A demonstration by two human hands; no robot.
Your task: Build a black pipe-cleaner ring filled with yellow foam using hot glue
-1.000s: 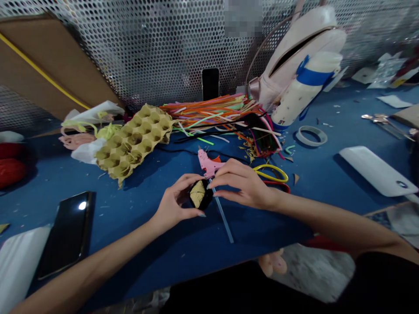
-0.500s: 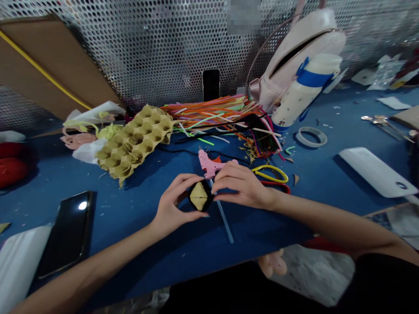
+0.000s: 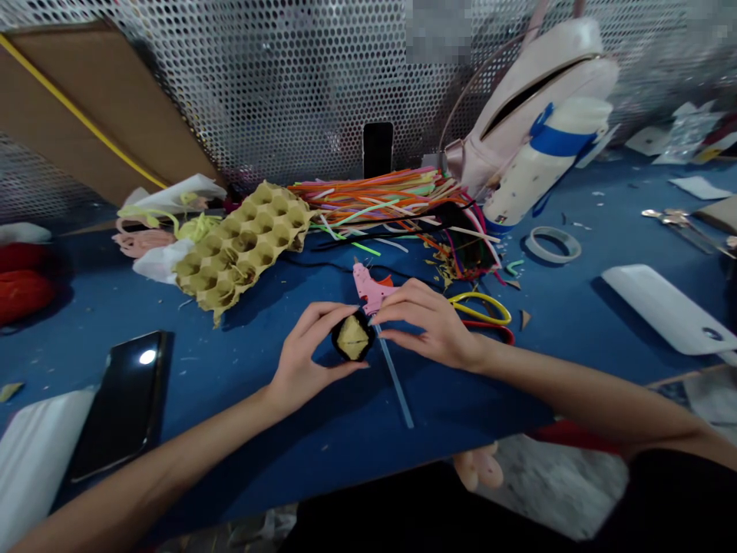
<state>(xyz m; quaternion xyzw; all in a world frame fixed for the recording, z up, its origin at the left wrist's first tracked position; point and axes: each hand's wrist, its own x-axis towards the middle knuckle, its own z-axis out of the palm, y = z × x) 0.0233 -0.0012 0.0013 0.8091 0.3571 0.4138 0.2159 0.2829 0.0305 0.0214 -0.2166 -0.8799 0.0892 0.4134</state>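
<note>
**A:** What's the left hand (image 3: pixel 308 361) doing?

**B:** Gripping a small black piece (image 3: pixel 352 338) with a tan diamond-shaped face, fingers on top and thumb below. The piece sits between both hands, over the blue tabletop (image 3: pixel 322 453).

**A:** And the right hand (image 3: pixel 429 330)?

**B:** Half-curled, its fingertips (image 3: pixel 383 334) right at the piece's edge. It lies against a pink hot glue gun (image 3: pixel 368 288), but I can't tell whether it's closed on anything.

**A:** Is the gun loaded?

**B:** A clear glue stick (image 3: pixel 395 380) runs from under it, down across the table.

**A:** What's just beyond the hands?

**B:** A tan paper egg tray (image 3: pixel 242 246) lies tilted on the left, and a heap of colored plastic strips (image 3: pixel 374 198) spreads behind the gun. Yellow and red loops (image 3: pixel 480 309) sit near the right hand.

**A:** Further out?

**B:** On the left, a black smartphone (image 3: pixel 123 403) lies flat. At the back, another phone (image 3: pixel 378 150) stands against a perforated metal screen (image 3: pixel 276 92), beside a white bottle wrapped in blue tape (image 3: pixel 541 161) and a pale pink bag (image 3: pixel 535 100). A roll of tape (image 3: pixel 553 244) lies on the right, near a white tray (image 3: pixel 662 307).
</note>
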